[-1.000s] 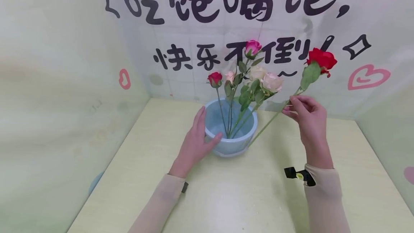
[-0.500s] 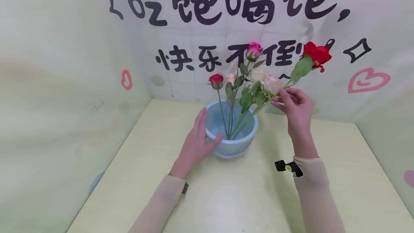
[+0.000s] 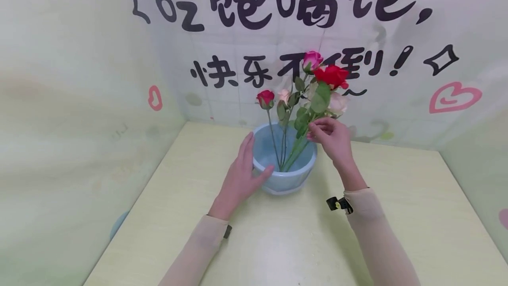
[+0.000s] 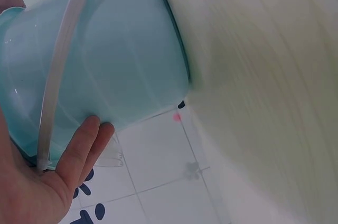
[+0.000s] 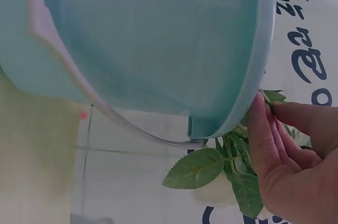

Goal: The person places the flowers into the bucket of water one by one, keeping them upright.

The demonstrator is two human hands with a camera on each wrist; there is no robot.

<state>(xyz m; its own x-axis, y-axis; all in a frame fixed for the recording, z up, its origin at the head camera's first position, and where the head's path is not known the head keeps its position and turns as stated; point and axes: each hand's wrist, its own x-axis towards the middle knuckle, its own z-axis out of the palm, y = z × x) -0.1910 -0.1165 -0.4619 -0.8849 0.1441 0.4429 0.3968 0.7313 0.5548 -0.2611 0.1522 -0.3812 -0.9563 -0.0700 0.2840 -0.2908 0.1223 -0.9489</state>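
Note:
A light blue bucket [image 3: 274, 183] stands on the table, with several artificial roses leaning in it. My left hand [image 3: 237, 180] rests against its left side, thumb along the front wall. Straight fingers [image 4: 79, 150] lie on the outside of the bucket in the left wrist view. At the bucket's right rim, my right hand [image 3: 332, 139] pinches the stem of a large red rose [image 3: 332, 77] between thumb and fingertips. Its lower stem is inside the bucket among the others. In the right wrist view, green leaves [image 5: 195, 168] show beside the right hand [image 5: 290, 155].
In the bucket are a small red rose [image 3: 265, 99], a magenta rose [image 3: 312, 60] and pale roses [image 3: 337, 103]. The bucket's handle [image 5: 100, 105] hangs down its outside. Behind the table [image 3: 270, 242] stands a printed backdrop [image 3: 409, 114] with black characters.
My right hand has moved left with the large red rose, whose stem went from outside the bucket to inside it. My left hand has stayed on the bucket.

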